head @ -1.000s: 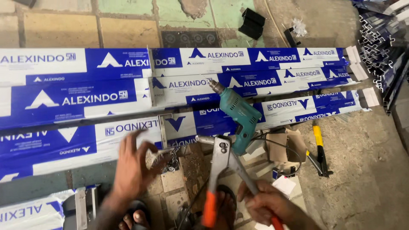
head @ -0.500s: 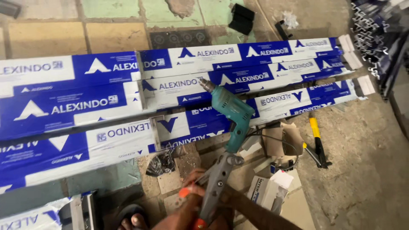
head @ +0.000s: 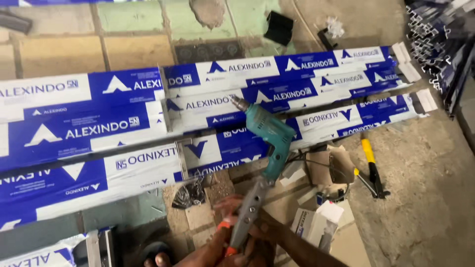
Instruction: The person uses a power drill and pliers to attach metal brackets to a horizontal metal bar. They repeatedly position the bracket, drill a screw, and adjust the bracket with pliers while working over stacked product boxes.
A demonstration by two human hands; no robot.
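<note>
Both my hands meet at the bottom middle of the view, closed around the orange handles of a grey hand riveter. My left hand grips from the left and my right hand from the right. The riveter's head points up toward a teal electric drill. The drill lies just beyond it on long metal profiles wrapped in blue and white, its chuck pointing up-left.
A yellow-handled tool lies on the concrete at right. Small cardboard boxes and cardboard scraps sit near my right arm, a black plastic bag lies left of the riveter. Bare metal profiles are stacked at top right. A sandalled foot shows at bottom.
My left hand was spread open over the floor and has come across onto the riveter's handles, joining the right hand. The view has shifted slightly.
</note>
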